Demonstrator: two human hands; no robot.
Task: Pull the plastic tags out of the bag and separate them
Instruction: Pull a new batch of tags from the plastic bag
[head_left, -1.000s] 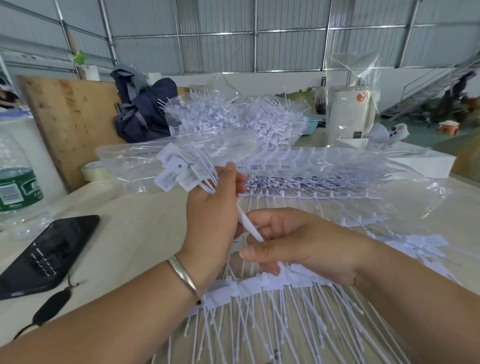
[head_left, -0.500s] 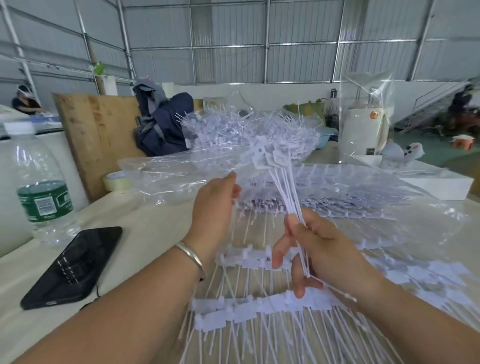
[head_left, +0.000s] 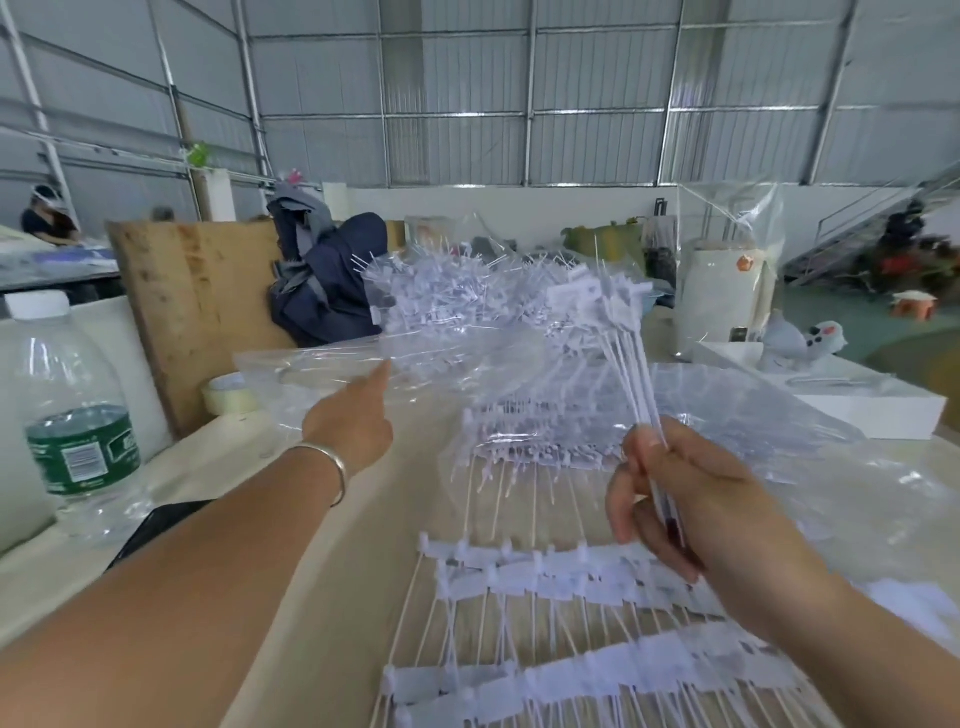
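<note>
- Two bare forearms enter from the lower edge of the head view, neither with any sleeve showing.
- The left hand (head_left: 353, 426) wears no glove and no ring that can be made out.
- A plain, smooth silver bangle (head_left: 332, 470) circles the left wrist, thin and open-ended in look, with no stones or markings visible.
- The right hand (head_left: 691, 499) is likewise ungloved, its wrist bare of any band, and its short nails look unpainted.

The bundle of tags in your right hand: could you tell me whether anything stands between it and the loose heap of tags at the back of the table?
Nothing solid: the bundle of tags, pinched by the right hand, stands above the clear bag, with open air toward the heap. The left hand reaches leftward, outside that path.
</note>
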